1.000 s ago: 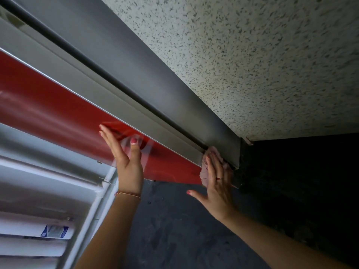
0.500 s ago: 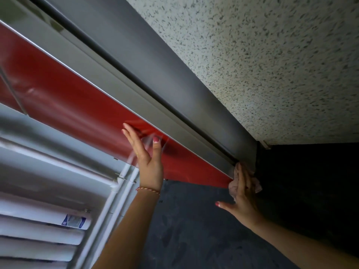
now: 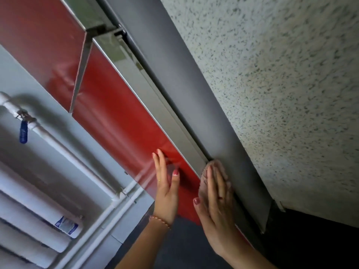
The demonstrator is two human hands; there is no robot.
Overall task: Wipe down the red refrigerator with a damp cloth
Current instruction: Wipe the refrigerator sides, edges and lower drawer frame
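Note:
The red refrigerator door (image 3: 124, 121) runs diagonally across the view, with a grey edge strip (image 3: 171, 121) and a dark grey side panel (image 3: 194, 98) beside it. My left hand (image 3: 167, 189) rests flat and open against the lower red front. My right hand (image 3: 215, 199) presses a pale pink cloth (image 3: 217, 166) flat onto the grey edge near the door's lower end. Only the cloth's top and left fringe show past my fingers. A gap between the upper and lower doors (image 3: 79, 74) crosses the red surface higher up.
A speckled wall (image 3: 281, 94) stands right of the refrigerator. On the left, white pipes (image 3: 64, 150) with a blue valve handle (image 3: 23, 133) and a white radiator (image 3: 29, 226) sit against a pale wall. Dark floor (image 3: 174, 249) lies below.
The view has swung upward, revealing the door gap and valve. My right hand and cloth have slid up the grey edge, closer to my left hand, which stays flat on the red front.

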